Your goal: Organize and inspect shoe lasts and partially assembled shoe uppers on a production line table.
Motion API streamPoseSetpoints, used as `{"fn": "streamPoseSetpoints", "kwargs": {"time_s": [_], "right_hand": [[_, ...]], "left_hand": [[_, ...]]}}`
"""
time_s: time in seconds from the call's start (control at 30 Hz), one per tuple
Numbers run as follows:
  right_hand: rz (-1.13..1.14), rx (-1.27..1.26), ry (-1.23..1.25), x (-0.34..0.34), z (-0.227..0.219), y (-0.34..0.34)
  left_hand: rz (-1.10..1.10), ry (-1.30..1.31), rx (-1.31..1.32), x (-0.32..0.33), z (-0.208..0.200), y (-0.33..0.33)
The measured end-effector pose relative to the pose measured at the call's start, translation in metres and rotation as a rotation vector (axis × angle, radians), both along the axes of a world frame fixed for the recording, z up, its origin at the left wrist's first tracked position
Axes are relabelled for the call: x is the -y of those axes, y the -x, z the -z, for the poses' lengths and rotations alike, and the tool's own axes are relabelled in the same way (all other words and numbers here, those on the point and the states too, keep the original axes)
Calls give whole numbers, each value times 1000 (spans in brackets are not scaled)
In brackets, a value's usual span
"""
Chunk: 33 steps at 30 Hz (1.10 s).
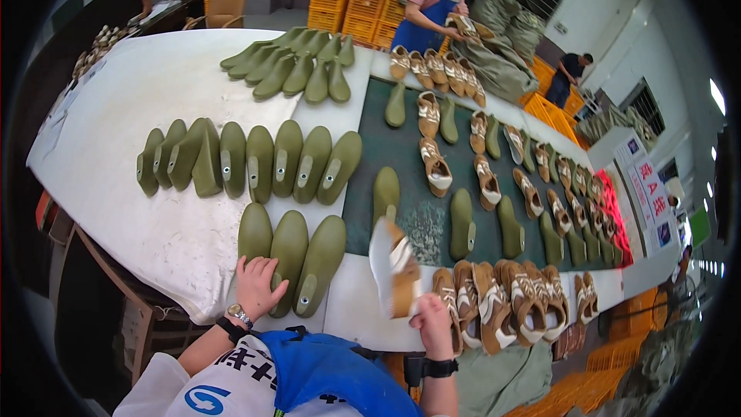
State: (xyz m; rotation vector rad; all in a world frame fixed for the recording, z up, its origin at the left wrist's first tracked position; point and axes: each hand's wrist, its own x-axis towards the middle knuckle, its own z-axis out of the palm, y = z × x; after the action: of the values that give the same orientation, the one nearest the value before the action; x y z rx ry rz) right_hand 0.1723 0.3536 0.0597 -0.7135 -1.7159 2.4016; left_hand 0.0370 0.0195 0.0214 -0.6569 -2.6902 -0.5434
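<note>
My left hand point(257, 284) is closed over the near end of a green shoe last point(255, 230), the leftmost in a short row at the table's front. Two more lasts, a middle one point(289, 251) and a right one point(319, 266), lie beside it. My right hand point(434, 324) grips a brown and white shoe upper point(401, 266), smeared by motion. That upper is raised over the edge of the dark green belt point(421, 224), just on the near side of a single last point(385, 189). Right of my right hand stands a row of brown shoe uppers point(494, 301).
Behind the front lasts runs another row of lasts point(258, 158); a further group point(297, 62) lies at the far side. Shoe uppers and lasts line the belt. Across the table, a person in a blue apron point(423, 27) handles a shoe. Orange crates point(363, 11) stand behind.
</note>
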Motion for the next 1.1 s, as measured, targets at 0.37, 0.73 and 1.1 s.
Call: {"fn": "streamPoseSetpoints", "kwargs": {"time_s": [0.37, 0.73, 1.1], "right_hand": [[-224, 68, -375, 9, -53, 54], [-39, -176, -1305, -48, 0, 285], [-373, 262, -1475, -19, 96, 412]], "left_hand": [[0, -19, 27, -1, 0, 0], [3, -22, 52, 0, -2, 10], [-54, 18, 114, -3, 2, 4]]}}
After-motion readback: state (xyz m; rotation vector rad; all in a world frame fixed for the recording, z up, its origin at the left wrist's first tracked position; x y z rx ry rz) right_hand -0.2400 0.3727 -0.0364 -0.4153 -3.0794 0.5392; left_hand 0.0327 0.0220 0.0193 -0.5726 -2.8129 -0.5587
